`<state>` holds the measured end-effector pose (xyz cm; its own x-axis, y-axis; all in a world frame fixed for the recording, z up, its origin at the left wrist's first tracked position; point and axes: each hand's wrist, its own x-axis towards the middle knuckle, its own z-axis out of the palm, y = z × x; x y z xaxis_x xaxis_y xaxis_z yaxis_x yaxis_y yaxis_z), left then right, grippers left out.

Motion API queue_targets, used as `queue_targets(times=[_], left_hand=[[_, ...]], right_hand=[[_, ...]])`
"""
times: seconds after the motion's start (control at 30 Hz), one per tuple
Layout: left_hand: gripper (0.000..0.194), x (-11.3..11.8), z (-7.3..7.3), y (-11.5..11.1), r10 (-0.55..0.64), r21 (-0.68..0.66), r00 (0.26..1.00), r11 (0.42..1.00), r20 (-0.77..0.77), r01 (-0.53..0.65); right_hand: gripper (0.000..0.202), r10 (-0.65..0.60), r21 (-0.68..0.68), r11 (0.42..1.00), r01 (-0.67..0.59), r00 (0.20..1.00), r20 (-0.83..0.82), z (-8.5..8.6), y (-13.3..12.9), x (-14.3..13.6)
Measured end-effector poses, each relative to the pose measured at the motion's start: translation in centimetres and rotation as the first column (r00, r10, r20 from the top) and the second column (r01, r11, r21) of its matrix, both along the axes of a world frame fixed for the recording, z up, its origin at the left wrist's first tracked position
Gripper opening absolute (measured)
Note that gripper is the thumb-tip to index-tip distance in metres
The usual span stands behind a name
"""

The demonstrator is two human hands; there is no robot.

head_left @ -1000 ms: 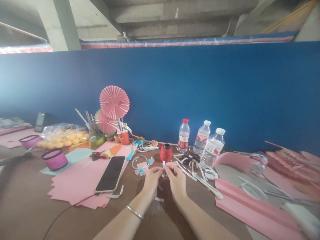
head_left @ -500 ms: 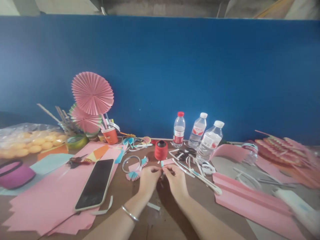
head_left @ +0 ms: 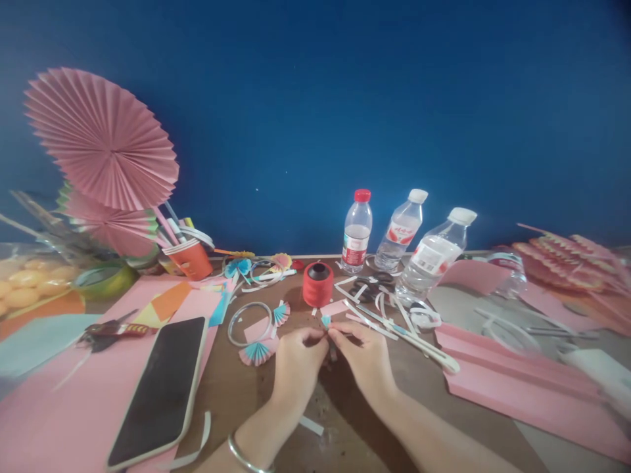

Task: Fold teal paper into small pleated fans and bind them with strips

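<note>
My left hand (head_left: 298, 364) and my right hand (head_left: 362, 355) meet above the brown table, thumbs and forefingers pinched together. A small piece of folded paper (head_left: 326, 320), light blue at its tip, pokes up between the fingertips; the rest is covered by the fingers. Just beyond them stands a red spool of thread (head_left: 318, 284). Left of my hands lie a silver ring (head_left: 231, 328) and two small pleated pink-and-blue paper fans, one (head_left: 256, 354) nearer and one (head_left: 281, 314) farther. A white-handled tool (head_left: 424, 346) rests to the right among white paper strips.
A phone (head_left: 160, 387) lies on pink paper sheets (head_left: 44, 414) at left. Behind it, large pink paper fans (head_left: 113, 144) rise near an orange cup (head_left: 191, 259). Several bottles (head_left: 356, 240) stand by the blue wall (head_left: 276, 118). Folded pink paper (head_left: 532, 387) lies at right.
The view has tilted down and come closer, so everything looks larger and spread outward. My hands stay pinched together, and the blue paper tip shows more clearly between the fingertips.
</note>
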<state>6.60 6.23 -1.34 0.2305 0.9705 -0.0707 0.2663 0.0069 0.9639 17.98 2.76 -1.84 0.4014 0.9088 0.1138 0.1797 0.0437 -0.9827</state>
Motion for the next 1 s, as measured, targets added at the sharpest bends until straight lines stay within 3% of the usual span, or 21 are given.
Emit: queue_targets(times=[0.23,0.43,0.63,0.77,0.87,1.0], left_hand=[[0.010,0.2,0.3,0.0,0.047,-0.085,0.994,0.996,0.099,-0.038],[0.017,0.2,-0.8,0.3,-0.001,-0.172,0.981,0.984,0.192,0.034],[0.016,0.4,-0.9,0.2,0.044,-0.175,0.981,0.984,0.189,-0.011],[0.013,0.2,-0.1,-0.2,0.029,-0.084,0.986,0.996,0.166,-0.015],[0.011,0.0,0.4,-0.3,-0.010,0.077,0.992,0.997,0.124,0.000],[0.010,-0.3,0.8,-0.3,-0.051,0.394,0.998,0.918,0.024,0.037]], right_hand=[[0.014,-0.036,0.014,0.999,0.035,0.999,0.019,0.2,-0.5,-0.1],[0.016,-0.047,0.026,0.999,0.046,0.998,0.050,0.2,-0.8,-0.2],[0.016,-0.019,0.029,0.999,0.017,0.996,0.082,-0.1,-0.3,0.2],[0.016,-0.027,0.032,0.999,0.025,0.998,0.061,0.0,-0.1,0.3],[0.016,-0.022,0.024,0.999,0.021,0.997,0.068,0.1,0.0,0.4],[0.018,0.020,0.017,1.000,-0.021,0.997,0.068,0.2,0.1,0.4]])
